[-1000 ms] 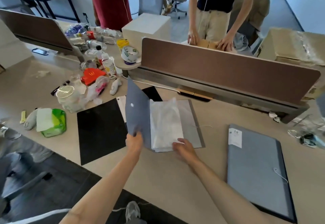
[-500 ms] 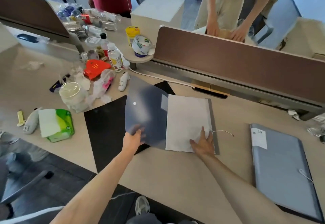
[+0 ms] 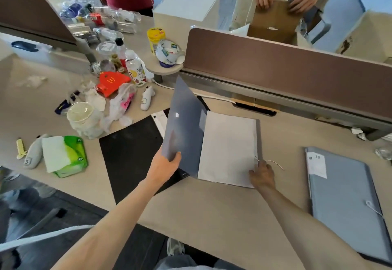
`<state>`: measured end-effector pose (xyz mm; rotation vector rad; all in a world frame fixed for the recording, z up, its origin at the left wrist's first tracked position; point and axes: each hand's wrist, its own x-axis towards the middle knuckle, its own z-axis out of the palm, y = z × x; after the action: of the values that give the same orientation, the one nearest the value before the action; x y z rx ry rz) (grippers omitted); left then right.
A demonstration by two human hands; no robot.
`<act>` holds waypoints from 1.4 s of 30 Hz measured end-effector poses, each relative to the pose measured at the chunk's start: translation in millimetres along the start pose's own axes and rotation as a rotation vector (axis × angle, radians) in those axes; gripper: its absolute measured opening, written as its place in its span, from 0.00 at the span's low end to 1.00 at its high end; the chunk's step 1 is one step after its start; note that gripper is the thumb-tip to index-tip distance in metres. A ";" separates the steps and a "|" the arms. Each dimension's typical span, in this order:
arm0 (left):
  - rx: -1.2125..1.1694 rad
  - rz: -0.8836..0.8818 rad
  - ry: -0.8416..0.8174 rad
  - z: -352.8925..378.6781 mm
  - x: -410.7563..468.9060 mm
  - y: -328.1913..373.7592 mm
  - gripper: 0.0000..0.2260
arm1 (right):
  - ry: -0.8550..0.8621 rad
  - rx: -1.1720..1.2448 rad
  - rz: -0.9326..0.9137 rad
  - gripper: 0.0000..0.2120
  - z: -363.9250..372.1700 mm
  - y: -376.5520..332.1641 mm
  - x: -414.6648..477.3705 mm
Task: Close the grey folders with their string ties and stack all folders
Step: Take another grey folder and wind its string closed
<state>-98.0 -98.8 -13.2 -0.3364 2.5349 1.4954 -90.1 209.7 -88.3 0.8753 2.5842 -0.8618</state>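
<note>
An open grey folder [image 3: 186, 125] lies mid-desk with white paper sheets [image 3: 229, 149] inside. My left hand [image 3: 165, 167] grips the lower edge of its raised front cover, which stands tilted up. My right hand [image 3: 262, 174] rests at the sheets' lower right corner, by the folder's right edge, next to the thin white string tie [image 3: 275, 163] that trails onto the desk. Whether the fingers pinch the string is unclear. A second grey folder [image 3: 347, 202], shut, with a white label and its own string, lies at the right. A black folder [image 3: 131, 155] lies flat under the open one's left side.
Clutter fills the left of the desk: a green tissue pack [image 3: 67, 155], a clear plastic jar [image 3: 82, 119], bottles, a red carton [image 3: 111, 83], tape rolls [image 3: 168, 54]. A brown divider panel [image 3: 286, 66] runs behind the folders. Two people stand beyond it, one handling a cardboard box [image 3: 273, 21].
The sheets have been pressed flat in the folder. My right hand slid from the paper's front edge to its lower right corner by the string. The cover dipped, then rose again in my left hand.
</note>
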 end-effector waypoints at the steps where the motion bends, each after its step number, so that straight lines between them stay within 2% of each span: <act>1: 0.035 0.032 -0.024 5.5 -2.5 5.1 0.25 | -0.012 0.004 -0.020 0.26 -5.5 2.7 3.9; 4: 0.199 0.149 -0.105 27.4 -15.1 26.2 0.33 | -0.036 -0.036 -0.068 0.25 -22.4 20.8 17.6; 9: 0.403 0.366 -0.207 78.7 -34.1 61.6 0.40 | -0.072 -0.117 -0.123 0.27 -57.7 64.7 36.6; 13: 0.627 0.439 -0.317 129.9 -35.3 64.0 0.43 | -0.086 -0.144 -0.183 0.27 -83.4 98.8 47.7; 15: 0.690 0.421 -0.369 156.7 -34.4 55.5 0.40 | -0.099 -0.166 -0.259 0.29 -87.7 112.1 55.6; 21: 0.845 0.237 -0.344 208.6 -34.5 37.9 0.37 | -0.112 -0.239 -0.387 0.32 -95.6 110.2 74.1; 23: 0.880 0.199 -0.348 213.1 -35.6 33.4 0.33 | -0.118 -0.267 -0.399 0.30 -94.5 105.2 80.8; 27: 0.911 0.145 -0.372 213.4 -38.4 26.9 0.34 | -0.100 -0.285 -0.405 0.24 -82.3 95.2 88.2; 31: 0.949 0.115 -0.416 213.0 -33.5 20.6 0.33 | -0.068 -0.260 -0.416 0.14 -70.1 93.4 90.3; 33: 0.963 0.134 -0.437 214.4 -28.5 17.3 0.31 | -0.062 -0.324 -0.431 0.11 -68.5 95.1 89.2; 36: 0.972 0.134 -0.452 213.9 -25.7 10.7 0.34 | -0.036 -0.540 -0.534 0.16 -69.9 99.1 83.6; 38: 0.983 0.121 -0.493 210.7 -26.1 1.5 0.32 | 0.016 -0.644 -0.592 0.14 -70.7 103.6 80.7; 40: 1.005 0.127 -0.518 203.5 -29.9 -7.7 0.31 | 0.003 -0.678 -0.588 0.11 -73.3 106.6 78.6; 42: 1.030 0.139 -0.530 191.7 -34.3 -14.9 0.32 | -0.003 -0.738 -0.587 0.14 -71.3 106.7 72.7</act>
<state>-53.5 65.9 -108.2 0.3460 2.4854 0.1045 -84.9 355.3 -111.6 -0.0956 2.8404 0.0354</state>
